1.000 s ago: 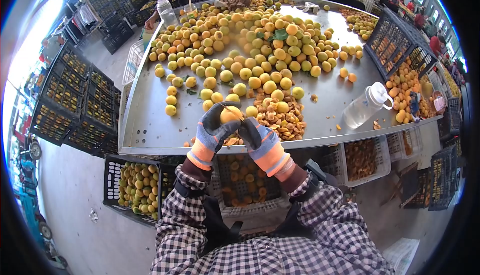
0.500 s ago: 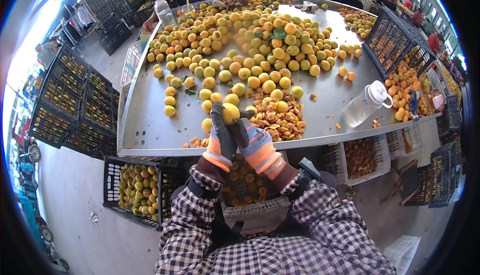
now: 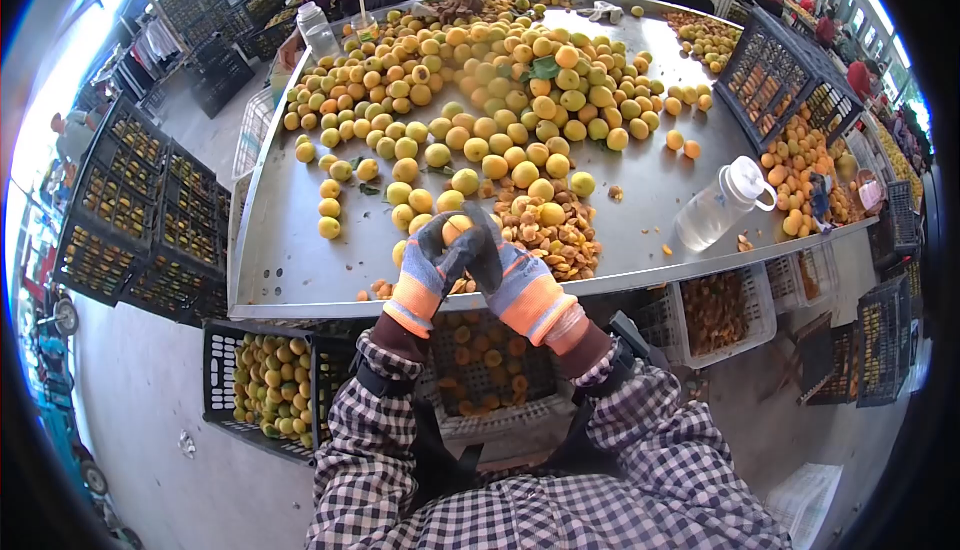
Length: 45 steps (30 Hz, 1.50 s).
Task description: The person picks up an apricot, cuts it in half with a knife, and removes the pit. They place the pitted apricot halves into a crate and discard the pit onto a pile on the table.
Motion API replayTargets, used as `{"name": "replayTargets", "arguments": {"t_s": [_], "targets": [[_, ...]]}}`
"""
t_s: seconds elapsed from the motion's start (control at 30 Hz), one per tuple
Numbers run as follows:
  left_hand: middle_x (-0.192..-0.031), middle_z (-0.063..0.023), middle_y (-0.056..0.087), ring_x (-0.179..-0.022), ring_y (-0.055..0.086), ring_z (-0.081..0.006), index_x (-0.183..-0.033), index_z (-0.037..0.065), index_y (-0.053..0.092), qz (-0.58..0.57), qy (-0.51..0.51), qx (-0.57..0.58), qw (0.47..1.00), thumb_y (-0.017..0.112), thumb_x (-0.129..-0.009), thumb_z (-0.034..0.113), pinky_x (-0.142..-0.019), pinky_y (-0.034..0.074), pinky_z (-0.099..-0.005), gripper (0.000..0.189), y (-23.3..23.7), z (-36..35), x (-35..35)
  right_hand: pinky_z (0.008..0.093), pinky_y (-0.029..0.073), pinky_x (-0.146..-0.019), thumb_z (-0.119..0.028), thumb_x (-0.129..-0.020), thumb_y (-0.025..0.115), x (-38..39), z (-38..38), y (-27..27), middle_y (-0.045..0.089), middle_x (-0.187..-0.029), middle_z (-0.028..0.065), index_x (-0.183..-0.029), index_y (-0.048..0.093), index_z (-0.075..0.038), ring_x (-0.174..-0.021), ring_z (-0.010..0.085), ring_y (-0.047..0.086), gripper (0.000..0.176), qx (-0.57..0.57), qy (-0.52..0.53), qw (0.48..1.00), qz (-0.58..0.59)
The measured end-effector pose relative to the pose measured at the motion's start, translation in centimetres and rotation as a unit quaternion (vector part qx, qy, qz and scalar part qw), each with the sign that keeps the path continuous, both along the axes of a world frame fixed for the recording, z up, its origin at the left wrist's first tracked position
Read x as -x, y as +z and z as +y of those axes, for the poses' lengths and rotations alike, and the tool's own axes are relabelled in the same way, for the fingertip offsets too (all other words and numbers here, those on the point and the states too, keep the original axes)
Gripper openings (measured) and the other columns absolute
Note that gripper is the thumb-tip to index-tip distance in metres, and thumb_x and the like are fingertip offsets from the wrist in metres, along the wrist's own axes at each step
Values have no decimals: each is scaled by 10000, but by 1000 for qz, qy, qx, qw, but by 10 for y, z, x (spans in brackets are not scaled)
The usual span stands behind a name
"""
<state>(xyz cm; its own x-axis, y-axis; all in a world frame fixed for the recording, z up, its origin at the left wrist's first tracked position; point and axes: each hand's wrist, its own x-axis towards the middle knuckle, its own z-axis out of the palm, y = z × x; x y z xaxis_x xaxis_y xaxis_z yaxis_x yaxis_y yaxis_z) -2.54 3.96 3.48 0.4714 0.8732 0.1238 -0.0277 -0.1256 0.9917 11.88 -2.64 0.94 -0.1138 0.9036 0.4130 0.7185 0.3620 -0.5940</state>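
Fruit (image 3: 457,229) gripped in curled fingers of the left hand (image 3: 428,262), over the bench (image 3: 330,268) near cut pieces (image 3: 560,246). Bent fingers of the right hand (image 3: 500,262) close beside, any hold hidden.

The left hand (image 3: 430,270), in a dark-palmed glove with an orange cuff, is holding a yellow-orange fruit (image 3: 457,229) between its fingers, while the gloved right hand (image 3: 502,275) is pressing up close against it from the other side. Just beyond the hands, a heap of whole fruit (image 3: 520,80) is spreading over the metal table (image 3: 330,270), with a pile of fruit pieces (image 3: 550,240) lying beside the right hand and a clear bottle (image 3: 715,212) leaning farther to its right. Below the hands, a crate (image 3: 487,405) is holding more fruit under the table's near edge.
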Motion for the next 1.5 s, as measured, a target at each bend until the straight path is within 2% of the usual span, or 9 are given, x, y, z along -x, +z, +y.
{"name": "replayTargets", "arguments": {"t_s": [0.23, 0.37, 0.67, 0.77, 1.07, 1.13, 1.23, 1.3, 1.5], "targets": [[-1012, -35, 658, -925, 601, -109, -1137, -13, 607, -74, 19, -53, 996, 671, -886, 194, -813, 499, -257, 331, -3, -8, -7, 390, 518, -818, -109, -876, 608, 7, 3, -2, 622, -1095, 180, -1211, 541, -59, -1002, 344, 623, 345, -19, 74, 951, 299], [-1010, -40, 658, -942, 602, -116, -1155, -18, 601, -95, 24, -43, 994, 647, -897, 196, -833, 498, -273, 338, -3, -15, -7, 363, 506, -869, -110, -870, 634, 7, -2, 11, 616, -1124, 160, -1238, 517, -59, -1049, 313, 617, 389, 4, 58, 953, 298], [-958, -46, 633, -623, 526, -62, -1307, 3, 497, -83, 2, 6, 997, 559, -912, 223, -489, 405, -191, 456, 7, -26, -1, 302, 487, -906, -37, -889, 617, -2, -5, 23, 579, -1197, 109, -1388, 382, -79, -1088, 182, 578, 554, 45, 99, 932, 347], [-976, -65, 626, -586, 524, -82, -1358, 13, 458, -138, -28, 58, 988, 521, -908, 217, -473, 406, -207, 498, 24, -34, -5, 268, 461, -915, -52, -926, 578, -20, 3, 24, 554, -1215, 58, -1374, 403, -66, -1085, 128, 527, 482, 116, 44, 858, 498], [-1102, -77, 614, -770, 606, -113, -1322, 12, 497, -172, 5, 123, 977, 535, -887, 190, -614, 489, -222, 472, 18, -15, 3, 212, 457, -782, -44, -926, 583, -36, -21, 53, 567, -1098, 11, -1376, 439, -71, -912, 67, 521, 474, 248, 130, 829, 484], [-1094, -70, 623, -763, 596, -97, -1290, 21, 519, -131, -17, 123, 984, 552, -874, 120, -627, 484, -213, 429, 24, -16, 10, 199, 458, -713, -34, -920, 581, -37, -24, 56, 580, -1071, 12, -1337, 492, -55, -821, 36, 515, 427, 142, 235, 916, 292], [-1057, -60, 635, -706, 569, -81, -1255, 31, 545, -129, -40, 148, 980, 576, -832, 36, -608, 468, -204, 424, 20, -23, 5, 185, 449, -662, -52, -919, 594, -42, -15, 62, 617, -987, 18, -1272, 546, -32, -767, 16, 518, 357, 114, 88, 932, 332], [-1007, -46, 642, -660, 541, -72, -1210, 40, 574, -63, -46, 150, 986, 586, -793, -16, -590, 452, -202, 421, 21, -27, -3, 182, 360, -442, -135, -935, 615, -43, -13, 67, 574, -708, -5, -1049, 601, -24, -532, 48, 485, 160, 124, 34, 762, 635], [-922, -13, 609, -654, 509, -51, -1188, 48, 596, -33, -87, 172, 981, 622, -773, -2, -591, 420, -191, 420, -3, -39, -26, 214, 320, -324, -222, -980, 561, -35, 6, 63, 525, -652, 24, -1036, 560, -18, -406, 76, 422, 211, -130, 26, 695, 707]]}}
